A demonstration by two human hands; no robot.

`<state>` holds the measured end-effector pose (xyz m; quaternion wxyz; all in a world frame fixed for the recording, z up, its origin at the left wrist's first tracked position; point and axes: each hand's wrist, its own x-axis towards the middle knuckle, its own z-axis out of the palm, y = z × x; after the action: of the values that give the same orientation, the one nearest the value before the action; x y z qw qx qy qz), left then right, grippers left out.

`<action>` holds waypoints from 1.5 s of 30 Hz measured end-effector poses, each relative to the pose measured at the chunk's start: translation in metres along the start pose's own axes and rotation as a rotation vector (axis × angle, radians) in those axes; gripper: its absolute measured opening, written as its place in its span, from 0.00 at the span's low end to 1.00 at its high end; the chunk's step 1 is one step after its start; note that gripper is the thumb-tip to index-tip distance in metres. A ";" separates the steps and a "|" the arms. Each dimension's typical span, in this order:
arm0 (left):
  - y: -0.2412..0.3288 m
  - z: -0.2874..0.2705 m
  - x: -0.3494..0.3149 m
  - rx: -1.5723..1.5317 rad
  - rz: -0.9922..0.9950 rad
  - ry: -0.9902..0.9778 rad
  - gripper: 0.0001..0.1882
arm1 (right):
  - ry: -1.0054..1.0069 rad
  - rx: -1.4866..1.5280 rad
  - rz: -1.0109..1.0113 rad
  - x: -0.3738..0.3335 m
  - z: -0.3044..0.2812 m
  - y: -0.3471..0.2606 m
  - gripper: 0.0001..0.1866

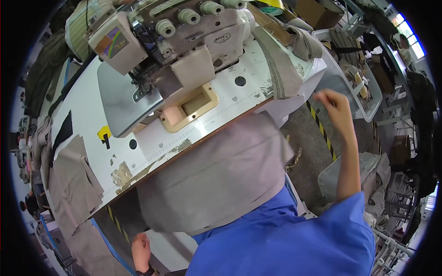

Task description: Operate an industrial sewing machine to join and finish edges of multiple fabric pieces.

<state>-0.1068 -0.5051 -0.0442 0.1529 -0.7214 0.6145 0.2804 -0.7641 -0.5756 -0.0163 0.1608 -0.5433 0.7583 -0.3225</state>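
Grey fabric [216,175] drapes off the white table [87,119] edge onto the lap below the sewing machine [184,41], while the right hand [334,108] lifts beside a clear bin [368,99], grip pinched on nothing discernible, and the left hand [140,250] hangs low, its grip unclear.
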 end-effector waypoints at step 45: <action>0.380 -0.061 0.105 -1.327 1.148 0.158 0.14 | -0.330 0.933 0.068 0.017 0.103 -0.125 0.07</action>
<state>-0.4541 -0.6991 -0.0108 -0.5054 -0.2585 0.6014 0.5622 -0.6187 -0.6487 -0.0081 0.5152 -0.4319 0.5149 -0.5319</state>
